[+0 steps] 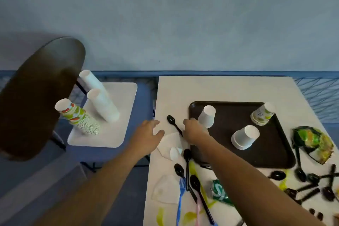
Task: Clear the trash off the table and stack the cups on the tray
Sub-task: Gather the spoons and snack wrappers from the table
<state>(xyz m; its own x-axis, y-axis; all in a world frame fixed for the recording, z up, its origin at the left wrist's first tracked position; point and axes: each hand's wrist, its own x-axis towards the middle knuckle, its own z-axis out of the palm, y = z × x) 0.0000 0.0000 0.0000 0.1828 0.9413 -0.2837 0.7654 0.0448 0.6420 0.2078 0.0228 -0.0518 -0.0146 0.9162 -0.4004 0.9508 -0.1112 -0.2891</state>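
The person's left hand lies open, fingers spread, on the left edge of a white napkin on the counter; the right hand sits fingers-down at the handle end of a black spoon, just beside the left rim of the tray; whether it pinches the spoon, the napkin or nothing cannot be told.

The step in hand looks like gathering trash at the counter's left end; it would go best with the left hand pinning or bunching the napkin while the right lifts the spoon clear by its handle. The small cup lying on its side on that napkin could roll off the edge, so it needs watching; so does the upturned white cup, close behind the right knuckles.

Counted, the tray holds three cup groups, all mouth down:
- the white cup;
- a short white stack, leaning;
- a patterned stack at the far right corner.

Off the tray there are:
- the one small cup;
- two napkins, the second napkin nearer the person;
- one crumpled green wrapper and one green packet;
- one blue fork and one pink utensil;
- at least six black spoons, with more tangled at the right edge, too cluttered to count.

Three tall cup stacks stand on a side table, well apart from the tray.
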